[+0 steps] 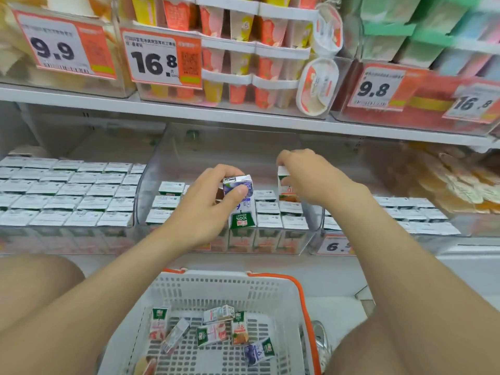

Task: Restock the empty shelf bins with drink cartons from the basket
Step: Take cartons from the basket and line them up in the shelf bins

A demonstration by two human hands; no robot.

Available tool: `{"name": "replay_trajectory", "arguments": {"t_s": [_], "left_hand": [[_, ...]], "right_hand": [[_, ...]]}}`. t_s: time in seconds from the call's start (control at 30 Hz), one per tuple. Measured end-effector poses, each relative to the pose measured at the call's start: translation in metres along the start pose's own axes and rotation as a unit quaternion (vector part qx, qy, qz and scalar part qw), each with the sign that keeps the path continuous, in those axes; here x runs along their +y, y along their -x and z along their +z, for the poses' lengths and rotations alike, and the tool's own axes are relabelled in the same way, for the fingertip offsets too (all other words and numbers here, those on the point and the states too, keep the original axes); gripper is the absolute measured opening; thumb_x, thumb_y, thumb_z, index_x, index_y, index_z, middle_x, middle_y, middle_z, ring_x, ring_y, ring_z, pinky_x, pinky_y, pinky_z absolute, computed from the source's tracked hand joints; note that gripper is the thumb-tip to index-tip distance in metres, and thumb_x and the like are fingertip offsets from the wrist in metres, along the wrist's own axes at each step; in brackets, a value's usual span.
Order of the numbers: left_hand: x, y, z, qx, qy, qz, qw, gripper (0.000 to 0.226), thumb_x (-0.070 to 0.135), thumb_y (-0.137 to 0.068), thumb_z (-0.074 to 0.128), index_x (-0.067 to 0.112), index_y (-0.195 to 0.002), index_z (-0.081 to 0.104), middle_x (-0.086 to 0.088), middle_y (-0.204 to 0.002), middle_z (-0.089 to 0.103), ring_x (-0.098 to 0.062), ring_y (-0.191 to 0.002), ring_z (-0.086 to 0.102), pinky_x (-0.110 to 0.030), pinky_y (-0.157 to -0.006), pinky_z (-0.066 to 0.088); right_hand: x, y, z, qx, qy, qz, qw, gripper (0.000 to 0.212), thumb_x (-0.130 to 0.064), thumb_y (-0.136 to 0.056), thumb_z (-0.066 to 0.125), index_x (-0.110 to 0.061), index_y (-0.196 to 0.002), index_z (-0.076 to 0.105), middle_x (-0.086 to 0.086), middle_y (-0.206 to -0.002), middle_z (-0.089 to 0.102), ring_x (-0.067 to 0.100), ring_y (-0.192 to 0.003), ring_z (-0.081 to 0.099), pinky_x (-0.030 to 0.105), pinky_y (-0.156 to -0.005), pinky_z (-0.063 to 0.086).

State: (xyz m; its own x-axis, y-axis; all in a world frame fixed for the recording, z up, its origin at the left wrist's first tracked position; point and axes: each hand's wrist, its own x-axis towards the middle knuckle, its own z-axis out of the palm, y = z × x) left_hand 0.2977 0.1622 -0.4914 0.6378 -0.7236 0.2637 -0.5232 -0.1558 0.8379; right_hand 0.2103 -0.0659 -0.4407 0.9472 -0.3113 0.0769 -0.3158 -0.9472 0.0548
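Middle bin (216,147) rear free (cartons (270,208) pack front); upper shelf (243,117) close overhead.

The left hand (205,204) pinches a blue-and-white paper drink carton (242,209) in the clear plastic shelf bin (230,152). Just right of its fingers, the right hand (311,174) grips an orange-and-white paper carton (285,182). Below both, a white plastic-mesh basket (216,282) holds loose cartons (213,334).
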Motion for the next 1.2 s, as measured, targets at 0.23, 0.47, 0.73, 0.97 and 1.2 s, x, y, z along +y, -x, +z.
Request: {"name": "replay_trajectory", "arguments": {"t_s": [0.23,0.47,0.73,0.97,1.2], "left_hand": [[0.004,0.0,0.007,-0.013,0.019,-0.009,1.0,0.022,0.043,-0.105,0.057,0.048,-0.126,0.058,0.006,-0.118,0.065,-0.006,-0.087,0.065,-0.023,-0.075,0.046],[0.012,0.007,0.004,-0.005,0.073,-0.047,0.996,0.032,0.03,-0.103,0.063,0.046,-0.132,0.061,0.008,-0.118,0.065,-0.016,-0.094,0.074,-0.034,-0.08,0.057],[0.046,-0.005,0.029,0.078,0.403,-0.147,0.9,0.024,-0.001,-0.099,0.063,-0.001,-0.123,0.059,-0.026,-0.12,0.07,-0.03,-0.094,0.074,-0.047,-0.085,0.063],[0.077,-0.021,0.064,0.042,0.238,-0.119,0.963,0.031,0.035,-0.092,0.079,0.022,-0.119,0.067,0.004,-0.113,0.077,-0.011,-0.104,0.073,-0.04,-0.094,0.059],[0.097,-0.033,0.113,-0.013,-0.038,0.059,0.997,0.028,0.017,-0.1,0.058,0.03,-0.125,0.06,0.016,-0.129,0.053,0.002,-0.114,0.052,-0.019,-0.095,0.041]], "right_hand": [[-0.005,0.001,0.006,-0.094,0.102,-0.031,0.99,0.024,-0.013,-0.1,0.059,-0.016,-0.125,0.057,0.007,-0.12,0.064,0.033,-0.114,0.056,0.043,-0.091,0.035],[-0.027,0.009,-0.007,-0.154,0.073,0.007,0.985,0.016,0.0,-0.09,0.047,-0.014,-0.083,0.043,0.006,-0.084,0.05,0.032,-0.091,0.053,0.046,-0.099,0.037],[-0.019,0.049,-0.036,-0.05,-0.441,0.047,0.895,0.037,-0.029,-0.084,0.065,-0.027,-0.121,0.066,-0.011,-0.08,0.076,0.012,-0.076,0.07,0.035,-0.071,0.057],[0.032,0.083,-0.05,-0.036,-0.669,0.189,0.718,0.02,-0.012,-0.095,0.074,-0.003,-0.112,0.075,0.014,-0.101,0.08,0.03,-0.094,0.078,0.032,-0.078,0.061],[0.104,0.104,-0.025,0.212,-0.509,0.339,0.762,0.015,-0.028,-0.097,0.069,-0.016,-0.091,0.073,0.006,-0.091,0.078,0.019,-0.076,0.072,0.038,-0.071,0.061]]}}
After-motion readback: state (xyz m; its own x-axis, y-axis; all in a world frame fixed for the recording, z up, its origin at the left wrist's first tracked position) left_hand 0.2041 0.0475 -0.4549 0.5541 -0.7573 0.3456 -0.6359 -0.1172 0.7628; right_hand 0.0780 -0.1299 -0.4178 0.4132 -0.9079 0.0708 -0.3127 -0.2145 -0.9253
